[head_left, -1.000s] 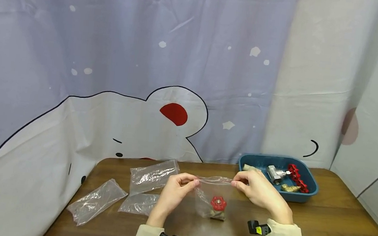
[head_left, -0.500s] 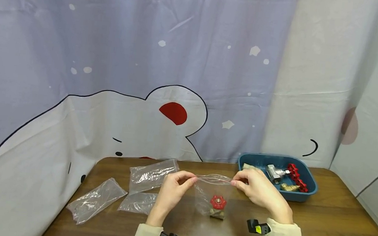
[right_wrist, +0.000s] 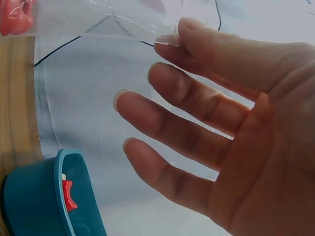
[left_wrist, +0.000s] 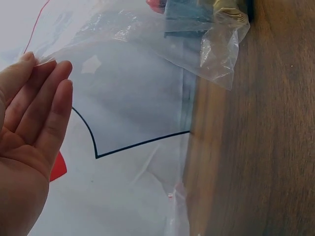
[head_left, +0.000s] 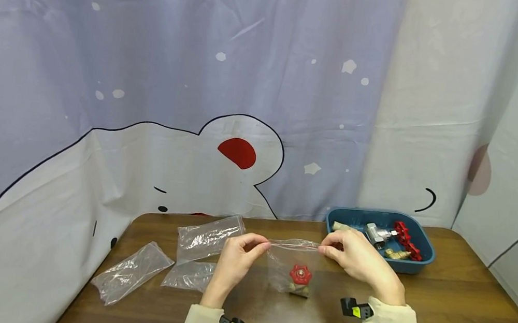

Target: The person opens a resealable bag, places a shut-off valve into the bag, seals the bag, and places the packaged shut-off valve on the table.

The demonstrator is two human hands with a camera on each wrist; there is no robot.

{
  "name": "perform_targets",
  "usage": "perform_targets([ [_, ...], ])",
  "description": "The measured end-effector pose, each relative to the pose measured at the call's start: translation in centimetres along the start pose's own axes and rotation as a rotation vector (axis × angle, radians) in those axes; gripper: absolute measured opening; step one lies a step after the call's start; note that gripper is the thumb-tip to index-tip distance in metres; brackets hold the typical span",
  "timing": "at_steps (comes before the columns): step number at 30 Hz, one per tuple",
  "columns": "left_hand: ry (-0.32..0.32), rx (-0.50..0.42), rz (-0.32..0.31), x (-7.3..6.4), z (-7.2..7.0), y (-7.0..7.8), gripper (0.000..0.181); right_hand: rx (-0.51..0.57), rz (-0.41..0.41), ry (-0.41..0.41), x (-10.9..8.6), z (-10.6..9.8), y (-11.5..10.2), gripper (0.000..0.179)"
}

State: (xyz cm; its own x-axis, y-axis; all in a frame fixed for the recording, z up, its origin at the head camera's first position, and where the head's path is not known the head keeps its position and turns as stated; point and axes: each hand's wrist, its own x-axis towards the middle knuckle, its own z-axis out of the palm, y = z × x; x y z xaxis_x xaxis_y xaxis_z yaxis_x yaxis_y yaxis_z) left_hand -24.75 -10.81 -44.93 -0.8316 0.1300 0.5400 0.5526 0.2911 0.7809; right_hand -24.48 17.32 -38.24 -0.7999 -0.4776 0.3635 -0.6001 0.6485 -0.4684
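A clear zip bag [head_left: 278, 270] stands upright between the two hands, its mouth stretched level. Inside it, at the bottom, sits a brass valve with a red handwheel [head_left: 300, 274]. My left hand [head_left: 236, 263] pinches the bag's left top corner between thumb and forefinger. On the opposite side my right hand [head_left: 362, 260] pinches the right top corner the same way, its other fingers spread apart in the right wrist view. A red line runs along the bag's top edge in the left wrist view, where the brass body [left_wrist: 230, 12] shows through the plastic.
Several flat clear bags [head_left: 133, 273] lie on the left of the wooden table [head_left: 475, 297]. Behind the right hand is a blue tray [head_left: 428, 256] holding metal fittings [head_left: 375, 235] and red handwheels [head_left: 407, 241]. A printed curtain [head_left: 315, 110] hangs at the back.
The bag's mouth looks drawn straighter than a second ago, with both hands almost in place. Both pinches on the corners stay. The head view has shifted slightly.
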Motion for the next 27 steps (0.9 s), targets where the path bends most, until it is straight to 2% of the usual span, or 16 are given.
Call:
perform_targets([
  [5, 0.002, -0.008, 0.036, -0.1, 0.1, -0.2, 0.007, 0.000, 0.005, -0.013, 0.0, 0.1, 0.1, 0.009],
  [8, -0.003, -0.013, 0.070, -0.1, 0.2, -0.3, 0.006, 0.013, 0.008, -0.023, 0.1, 0.1, 0.1, 0.003],
  [12, -0.011, -0.011, 0.095, -0.1, 0.2, -0.2, 0.003, 0.008, -0.011, -0.002, 0.4, 0.5, -0.5, 0.023],
  [16, -0.030, -0.012, 0.093, -0.1, 0.2, 0.0, 0.005, -0.034, -0.059, 0.056, 1.5, 1.6, -2.5, 0.037],
  [22, -0.037, -0.035, 0.104, 0.0, 0.3, 0.2, 0.006, -0.208, -0.111, 0.146, 3.0, 4.1, -5.5, 0.027],
  [25, -0.036, -0.042, 0.098, 0.0, 0.3, 0.3, 0.003, -0.275, -0.114, 0.163, 3.4, 5.2, -6.1, 0.021],
  [27, -0.035, -0.043, 0.087, 0.0, 0.4, 0.6, 0.003, -0.276, -0.117, 0.160, 3.5, 5.7, -6.2, 0.017],
])
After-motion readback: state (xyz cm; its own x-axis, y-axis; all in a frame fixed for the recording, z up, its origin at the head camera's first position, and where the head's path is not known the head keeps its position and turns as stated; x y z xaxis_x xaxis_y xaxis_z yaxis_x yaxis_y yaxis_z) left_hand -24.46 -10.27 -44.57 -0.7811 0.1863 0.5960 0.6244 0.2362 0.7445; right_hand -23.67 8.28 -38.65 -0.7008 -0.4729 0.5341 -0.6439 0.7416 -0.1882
